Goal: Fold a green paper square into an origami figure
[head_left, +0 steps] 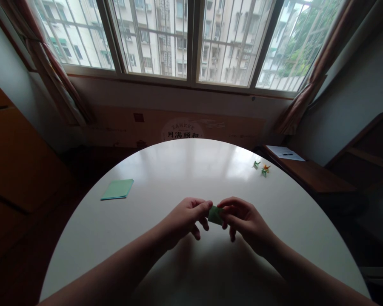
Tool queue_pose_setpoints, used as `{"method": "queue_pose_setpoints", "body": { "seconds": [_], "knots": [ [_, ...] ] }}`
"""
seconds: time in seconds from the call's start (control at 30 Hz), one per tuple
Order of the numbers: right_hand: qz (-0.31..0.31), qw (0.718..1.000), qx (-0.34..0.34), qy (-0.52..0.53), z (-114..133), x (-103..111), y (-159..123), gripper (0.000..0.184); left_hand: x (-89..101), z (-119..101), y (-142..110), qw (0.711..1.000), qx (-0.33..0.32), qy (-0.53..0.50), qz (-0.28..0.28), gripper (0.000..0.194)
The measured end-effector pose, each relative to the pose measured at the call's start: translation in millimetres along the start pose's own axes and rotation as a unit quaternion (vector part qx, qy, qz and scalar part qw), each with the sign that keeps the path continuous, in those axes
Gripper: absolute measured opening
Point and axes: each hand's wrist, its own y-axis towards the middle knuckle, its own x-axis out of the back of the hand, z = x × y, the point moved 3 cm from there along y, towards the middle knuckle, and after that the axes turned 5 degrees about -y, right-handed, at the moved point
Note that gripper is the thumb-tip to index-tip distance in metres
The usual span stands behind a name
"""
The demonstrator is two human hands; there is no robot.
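A small piece of dark green folded paper (215,215) is held up between both hands, above the near middle of the white round table (166,170). My left hand (193,214) pinches its left edge between thumb and fingers. On the other side, my right hand (241,214) grips the right edge, its fingertips covering part of the paper. The exact folds are too small and dark to make out. To the left lies a stack of light green paper squares (117,189).
Green and orange folded paper figures (264,168) sit near the table's far right edge. Beyond them, a brown wooden surface (319,174) carries a white sheet (285,153) with a dark pen-like object on it. Barred windows and curtains line the back wall.
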Motion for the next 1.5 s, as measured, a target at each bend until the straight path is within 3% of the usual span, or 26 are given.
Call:
{"method": "queue_pose_setpoints", "body": {
  "seconds": [0.23,0.37,0.5,0.7,0.8,0.93,1.13,1.27,1.5],
  "knots": [
    [-0.041,0.998,0.040,-0.039,2.3,1.5,-0.4,0.025,-0.7,2.0,1.5,1.000,-0.006,0.005,-0.010,0.034],
    [-0.027,0.996,0.052,-0.069,3.8,0.6,-2.5,0.020,-0.6,3.5,1.4,0.999,0.005,0.001,-0.037,0.029],
    [0.004,0.993,0.047,-0.112,3.8,1.9,-3.1,0.014,2.0,7.6,3.5,0.999,0.032,0.004,-0.026,0.029],
    [0.045,0.969,0.030,-0.240,4.4,3.2,1.0,0.011,7.2,16.0,10.5,0.990,0.034,0.138,-0.012,0.038],
    [0.064,0.947,0.050,-0.311,8.8,5.9,1.9,0.006,7.2,13.6,7.7,0.970,0.009,0.243,-0.023,0.036],
    [0.109,0.926,0.066,-0.355,16.5,13.8,-0.2,0.007,9.1,2.0,1.7,0.915,-0.075,0.394,-0.035,0.023],
    [0.181,0.900,0.061,-0.392,17.7,23.5,-1.6,0.010,7.4,-5.4,1.4,0.832,-0.268,0.481,0.060,0.015],
    [0.188,0.892,0.064,-0.406,12.6,25.9,0.2,0.011,1.1,2.7,2.6,0.801,-0.292,0.508,0.121,0.023],
    [0.200,0.862,0.086,-0.457,17.9,24.6,1.5,0.015,-7.1,5.1,-4.4,0.779,-0.297,0.537,0.126,0.024]
  ]
}}
